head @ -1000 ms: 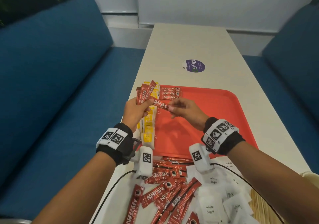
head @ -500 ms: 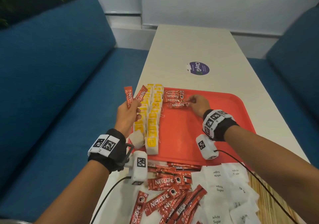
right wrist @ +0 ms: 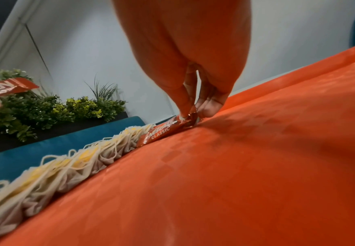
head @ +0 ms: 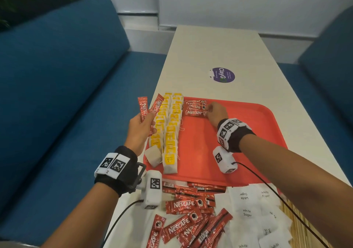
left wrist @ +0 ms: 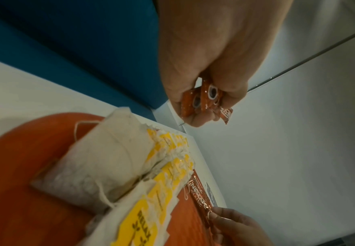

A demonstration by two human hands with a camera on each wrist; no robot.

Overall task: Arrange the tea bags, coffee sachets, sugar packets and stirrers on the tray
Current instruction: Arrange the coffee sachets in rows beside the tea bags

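Since a second ago, the right hand (head: pixel 215 112) has been carrying one red foil coffee sachet (head: pixel 195 112) from mid-air down to the flat orange-red plastic tray (head: pixel 248 133), and is now pinching its right end between thumb and fingertips at the tray's 11 o'clock corner. It is lying flat, its long axis running 9 to 3 o'clock, parallel with the sachets stacked just beyond it, beside the two rows of yellow-tagged paper tea bags (head: pixel 169 133). To do this well, I'd say, square its ends with its neighbours before letting go. Meanwhile the left hand (head: pixel 140 127) is gripping spare red sachets (head: pixel 143 108), upright, pointing toward 12.
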